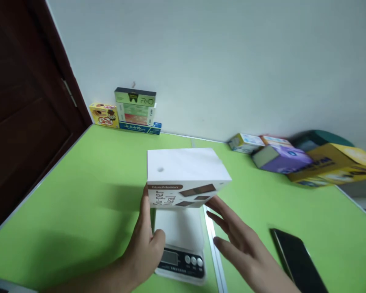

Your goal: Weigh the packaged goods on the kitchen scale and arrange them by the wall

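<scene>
A white box (187,165) with "Super Meal" printed on its front is held up over a white digital scale (179,232), hiding the scale's rear part. My left hand (144,242) grips the box at its left lower corner, with the thumb bent in front. On the other side, my right hand (240,240) has its fingers spread, the fingertips at the box's lower right edge and the thumb apart from it. The scale's display and round buttons face me; the display's reading cannot be made out.
Stacked small boxes (136,112) and a yellow box (104,115) stand by the wall at the back left. At the right lie a purple box (282,158), a large yellow box (335,162) and others. A black phone (299,260) rests on the green table (88,179).
</scene>
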Demonstrator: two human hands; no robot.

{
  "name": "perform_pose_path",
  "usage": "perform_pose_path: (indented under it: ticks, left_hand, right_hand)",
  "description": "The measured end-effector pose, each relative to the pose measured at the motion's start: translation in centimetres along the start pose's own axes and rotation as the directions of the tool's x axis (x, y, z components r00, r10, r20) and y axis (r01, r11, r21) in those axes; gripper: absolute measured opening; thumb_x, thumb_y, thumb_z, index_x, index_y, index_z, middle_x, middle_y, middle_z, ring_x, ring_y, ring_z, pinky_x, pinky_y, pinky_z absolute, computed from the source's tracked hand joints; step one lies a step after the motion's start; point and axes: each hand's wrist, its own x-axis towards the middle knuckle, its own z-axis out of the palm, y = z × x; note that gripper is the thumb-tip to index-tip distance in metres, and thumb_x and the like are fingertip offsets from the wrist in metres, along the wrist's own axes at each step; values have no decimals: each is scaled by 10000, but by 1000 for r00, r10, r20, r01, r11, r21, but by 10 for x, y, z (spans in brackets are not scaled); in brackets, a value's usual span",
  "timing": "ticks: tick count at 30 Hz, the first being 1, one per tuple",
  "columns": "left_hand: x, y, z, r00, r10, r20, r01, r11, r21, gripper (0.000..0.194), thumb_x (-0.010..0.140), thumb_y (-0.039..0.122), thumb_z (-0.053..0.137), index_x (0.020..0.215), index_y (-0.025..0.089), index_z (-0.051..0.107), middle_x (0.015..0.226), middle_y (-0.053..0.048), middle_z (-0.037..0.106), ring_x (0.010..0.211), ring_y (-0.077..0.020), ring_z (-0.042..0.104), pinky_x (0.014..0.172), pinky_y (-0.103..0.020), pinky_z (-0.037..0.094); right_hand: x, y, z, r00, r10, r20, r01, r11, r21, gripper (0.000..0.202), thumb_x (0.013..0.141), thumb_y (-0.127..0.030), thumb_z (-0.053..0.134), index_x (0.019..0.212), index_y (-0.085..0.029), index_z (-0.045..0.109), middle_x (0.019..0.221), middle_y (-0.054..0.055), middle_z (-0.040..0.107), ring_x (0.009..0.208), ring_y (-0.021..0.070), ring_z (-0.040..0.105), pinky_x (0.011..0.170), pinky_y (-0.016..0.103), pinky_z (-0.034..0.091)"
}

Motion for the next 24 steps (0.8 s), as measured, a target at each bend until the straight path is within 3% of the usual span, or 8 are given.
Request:
perform_pose_path:
  ticks: [5, 12, 16, 19, 22, 24]
  left_hand:
    - [-27, -12, 13, 998, -55, 21, 54, 998, 30, 819, 790, 162, 459, 1504, 224, 63, 1558, -120, 291, 1454, -268, 232, 1172, -420, 240]
    - [-34, -27, 7, 997, -12, -81, 25, 985, 170, 826, 782, 215, 522, 1503, 235, 119, 1575, -104, 249, 1466, -290, 188, 1202, -439, 126]
    - [-27, -16, -15, 987, 51, -155, -6, 962, 274, 899, 774, 264, 597, 1510, 357, 89, 1585, -38, 241, 1453, -314, 225, 1174, -505, 216]
    - [-10, -2, -41, 984, -5, -178, 76, 916, 393, 978, 715, 385, 680, 1504, 395, 102, 1589, -27, 241, 1428, -374, 265, 1131, -619, 222]
    - [14, 7, -60, 987, -69, -146, 137, 836, 531, 1134, 565, 497, 774, 1506, 361, 156, 1543, -68, 350, 1369, -428, 359, 1073, -675, 299]
    - [27, 12, -64, 997, -17, -77, 58, 817, 574, 1160, 466, 509, 814, 1480, 335, 277, 1442, -72, 502, 1288, -427, 475, 1037, -636, 400]
  right_hand:
    - [-44, 30, 6, 998, 22, -54, -20, 999, 38, 629, 886, -349, 462, 1482, -403, 267, 1576, 4, 285, 1404, 288, 357, 1122, 528, 325]
    - [-56, 42, 11, 998, 64, 11, -65, 990, 127, 653, 874, -370, 491, 1485, -364, 262, 1583, 50, 260, 1440, 311, 267, 1142, 575, 249]
    - [-51, 39, -9, 1000, 3, -29, 1, 991, 137, 579, 899, -385, 502, 1450, -380, 323, 1540, 52, 343, 1422, 283, 308, 1153, 555, 255]
    - [-44, 36, -24, 999, -15, -31, 19, 990, 141, 558, 897, -354, 541, 1427, -365, 370, 1495, 66, 411, 1377, 266, 389, 1139, 521, 305]
    - [-28, 36, -29, 998, 1, 55, -8, 991, 136, 716, 828, -353, 647, 1462, -373, 313, 1540, 63, 345, 1362, 293, 408, 1098, 512, 365]
    - [-12, 34, -27, 993, -8, 118, -7, 992, 125, 918, 747, -378, 731, 1500, -387, 206, 1594, 52, 228, 1374, 319, 386, 1088, 514, 374]
